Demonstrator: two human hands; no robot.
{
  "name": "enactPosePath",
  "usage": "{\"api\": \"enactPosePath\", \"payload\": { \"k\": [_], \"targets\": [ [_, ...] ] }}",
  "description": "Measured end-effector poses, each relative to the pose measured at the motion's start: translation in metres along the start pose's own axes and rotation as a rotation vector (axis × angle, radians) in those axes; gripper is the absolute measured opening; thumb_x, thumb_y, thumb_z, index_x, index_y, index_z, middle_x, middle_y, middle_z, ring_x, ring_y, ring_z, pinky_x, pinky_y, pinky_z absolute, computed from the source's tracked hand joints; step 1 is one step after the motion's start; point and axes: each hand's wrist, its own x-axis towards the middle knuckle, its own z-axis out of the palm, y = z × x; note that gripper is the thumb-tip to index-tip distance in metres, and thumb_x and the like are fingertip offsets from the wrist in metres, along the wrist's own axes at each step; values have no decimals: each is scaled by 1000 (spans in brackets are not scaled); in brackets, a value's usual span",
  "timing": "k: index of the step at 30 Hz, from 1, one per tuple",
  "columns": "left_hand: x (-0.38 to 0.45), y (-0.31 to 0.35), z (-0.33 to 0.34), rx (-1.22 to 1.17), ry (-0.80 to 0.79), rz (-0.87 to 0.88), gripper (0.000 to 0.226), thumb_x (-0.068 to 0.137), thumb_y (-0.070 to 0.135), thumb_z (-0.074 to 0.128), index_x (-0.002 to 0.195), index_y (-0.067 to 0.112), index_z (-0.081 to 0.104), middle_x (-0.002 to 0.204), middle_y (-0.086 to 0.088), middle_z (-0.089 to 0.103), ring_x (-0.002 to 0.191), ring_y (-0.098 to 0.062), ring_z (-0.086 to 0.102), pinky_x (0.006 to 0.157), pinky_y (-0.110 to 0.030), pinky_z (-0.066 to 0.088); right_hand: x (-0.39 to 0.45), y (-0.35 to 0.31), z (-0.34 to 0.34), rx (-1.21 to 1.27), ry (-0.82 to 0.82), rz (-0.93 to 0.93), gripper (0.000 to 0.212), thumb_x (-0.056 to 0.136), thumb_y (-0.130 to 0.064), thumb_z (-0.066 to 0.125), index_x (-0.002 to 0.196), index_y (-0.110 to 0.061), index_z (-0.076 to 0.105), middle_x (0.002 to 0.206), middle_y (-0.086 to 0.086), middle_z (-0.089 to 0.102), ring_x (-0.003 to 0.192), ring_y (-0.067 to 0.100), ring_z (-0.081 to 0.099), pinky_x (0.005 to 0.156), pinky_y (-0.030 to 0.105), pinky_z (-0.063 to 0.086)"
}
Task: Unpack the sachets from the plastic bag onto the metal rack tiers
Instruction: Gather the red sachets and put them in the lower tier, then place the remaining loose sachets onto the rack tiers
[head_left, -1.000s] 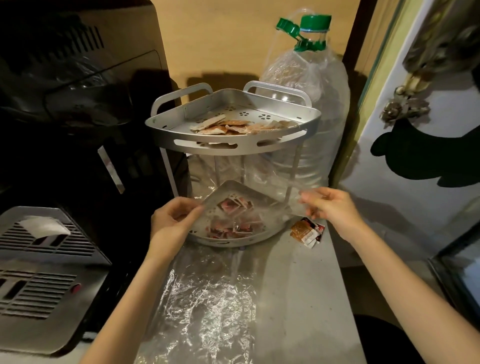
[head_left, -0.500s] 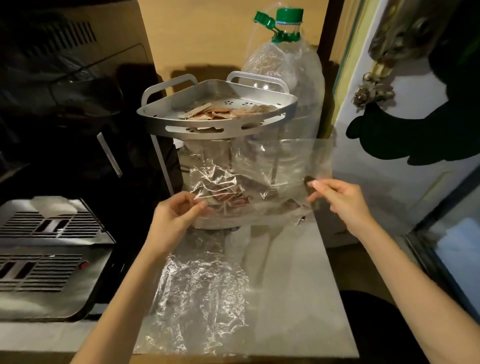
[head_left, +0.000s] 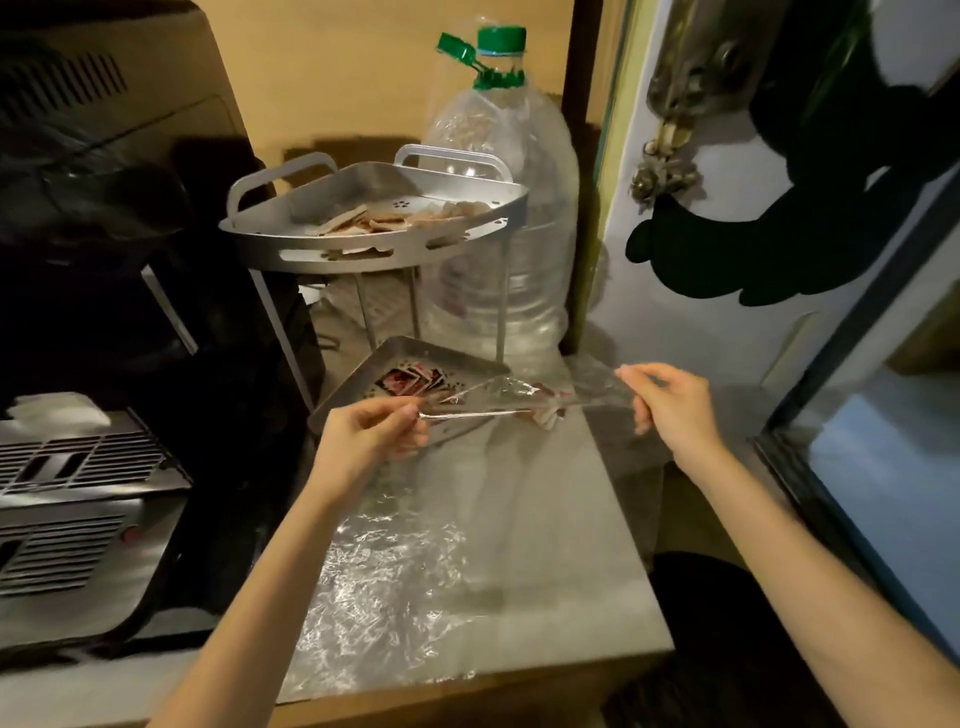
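Observation:
A two-tier metal rack (head_left: 291, 247) stands at the back of the grey counter. Pale sachets (head_left: 374, 221) lie in its top tier. Red sachets (head_left: 410, 379) lie in the bottom tier (head_left: 358, 376). A clear plastic bag (head_left: 519, 397) is stretched flat and low between my hands, just in front of the bottom tier. My left hand (head_left: 369, 434) pinches its left edge and my right hand (head_left: 670, 402) pinches its right edge. A few sachets (head_left: 548, 415) show through or under the bag on the counter, beside the rack.
A large clear water bottle (head_left: 498, 208) with a green cap stands behind the rack. A black appliance (head_left: 104, 291) and a metal grille (head_left: 67, 493) fill the left side. Crinkled clear film (head_left: 379, 587) covers the counter's front. A dark-framed glass panel (head_left: 872, 467) sits at right.
Both hands lowered the bag from an upright, spread sheet in front of the rack to a flat, taut strip near the counter. The hands moved further apart.

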Motion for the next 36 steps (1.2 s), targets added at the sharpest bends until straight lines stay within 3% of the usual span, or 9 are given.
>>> {"api": "enactPosePath", "payload": {
  "k": [4,7,10,12,17,22,27,30,36],
  "targets": [
    [0,1,1,112,-139,-38,45,71,6,73,114,10,60,88,-4,68,65,-2,64,56,-9,49,-4,-2,-9,194,-170,198,16,85,-19,63,96,-10,70,73,1,60,70,12,56,71,27,49],
    [4,-3,1,324,-148,-2,59,65,4,78,119,13,57,81,-3,63,60,3,59,56,-4,44,-4,-2,-18,29,-343,171,34,78,-7,69,111,-15,66,89,0,61,87,13,58,83,27,48],
    [8,-6,3,539,-3,93,41,67,16,79,106,14,66,64,2,55,53,-4,48,49,-4,38,-6,-3,-16,-192,-362,104,40,76,-2,70,114,-13,65,83,7,56,78,14,57,70,15,47],
    [9,-7,2,621,63,160,28,68,21,79,95,16,71,59,5,51,49,-3,44,47,-5,37,-5,0,-13,-282,-316,36,27,77,-10,71,104,-13,70,88,15,62,86,22,59,79,23,49],
    [14,-7,-8,690,33,148,13,68,26,77,80,21,74,86,8,46,74,-1,44,60,-9,32,6,0,-10,-381,-272,-84,3,77,-25,71,78,-28,71,113,-3,53,117,17,44,100,38,35],
    [10,2,-21,632,-327,13,3,76,19,71,77,17,68,92,0,68,88,-16,63,82,-30,47,10,-27,1,-195,-342,-106,16,80,-6,64,76,-22,67,87,0,67,90,10,61,83,25,44],
    [-2,2,-19,657,-772,-163,37,78,31,69,113,24,57,105,6,68,94,-5,64,84,-19,47,13,-48,28,-234,-384,-203,25,82,-3,54,103,-17,59,80,3,61,78,15,58,70,23,46],
    [-7,-1,-16,479,-721,-91,30,82,30,64,110,21,65,101,12,69,92,-2,64,83,-14,48,12,-60,53,-244,-413,-263,30,82,-4,53,108,-19,57,78,2,60,78,19,57,74,32,48],
    [-28,-23,-36,227,-278,-194,18,85,10,61,103,8,64,83,-3,72,69,-12,69,59,-19,54,6,-55,121,-372,-533,-380,55,82,-7,55,134,-19,42,107,3,60,82,10,58,72,18,46]
  ]
}}
